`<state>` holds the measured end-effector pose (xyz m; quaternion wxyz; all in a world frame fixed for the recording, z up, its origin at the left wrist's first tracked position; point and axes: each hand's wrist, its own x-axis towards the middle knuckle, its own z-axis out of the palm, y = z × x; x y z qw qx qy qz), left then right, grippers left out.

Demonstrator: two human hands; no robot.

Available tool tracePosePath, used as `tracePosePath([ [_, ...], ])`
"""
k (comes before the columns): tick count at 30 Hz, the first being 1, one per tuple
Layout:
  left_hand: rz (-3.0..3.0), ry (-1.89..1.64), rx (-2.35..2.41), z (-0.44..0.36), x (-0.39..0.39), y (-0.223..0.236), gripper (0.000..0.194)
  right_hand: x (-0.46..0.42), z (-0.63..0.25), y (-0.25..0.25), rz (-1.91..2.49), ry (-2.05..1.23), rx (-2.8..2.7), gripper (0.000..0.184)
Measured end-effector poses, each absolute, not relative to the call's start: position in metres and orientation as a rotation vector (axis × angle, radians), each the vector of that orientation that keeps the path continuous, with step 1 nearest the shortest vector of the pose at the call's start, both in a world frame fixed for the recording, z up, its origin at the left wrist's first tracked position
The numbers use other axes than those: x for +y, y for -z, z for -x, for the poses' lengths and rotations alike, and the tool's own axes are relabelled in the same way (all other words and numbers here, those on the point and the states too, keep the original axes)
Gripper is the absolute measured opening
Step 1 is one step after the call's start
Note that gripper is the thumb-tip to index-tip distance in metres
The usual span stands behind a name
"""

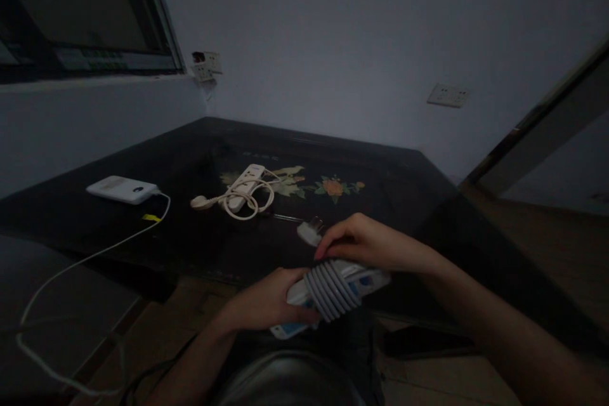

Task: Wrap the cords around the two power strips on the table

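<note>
Head view: the left grip [269, 301] clasps a cord-wrapped power strip [299, 292].

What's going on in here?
A person is holding what looks like a white power strip in the left hand, with a grey cord wound around it in several turns. The right hand is at the cord's end, close to its plug. On the dark table beyond lie a second strip with its cord loosely looped over it and, further left, a white device with a cable trailing off the edge.
</note>
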<state>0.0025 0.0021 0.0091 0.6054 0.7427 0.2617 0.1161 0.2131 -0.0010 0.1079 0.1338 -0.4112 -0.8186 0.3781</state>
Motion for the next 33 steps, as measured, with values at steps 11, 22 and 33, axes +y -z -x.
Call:
tracePosePath([
  [11,-1.881,-0.323,0.860,-0.006,-0.003,-0.006,0.044,0.013,-0.198,-0.071,1.244,-1.196,-1.730,0.028],
  [22,-1.861,-0.380,0.799,-0.013,-0.001,0.007,0.043,0.011,-0.195,-0.073,1.270,-0.889,-1.967,0.050],
  [33,-1.608,-0.433,0.682,-0.014,0.002,0.019,0.048,-0.003,-0.199,-0.078,1.220,-0.600,-2.105,0.031],
])
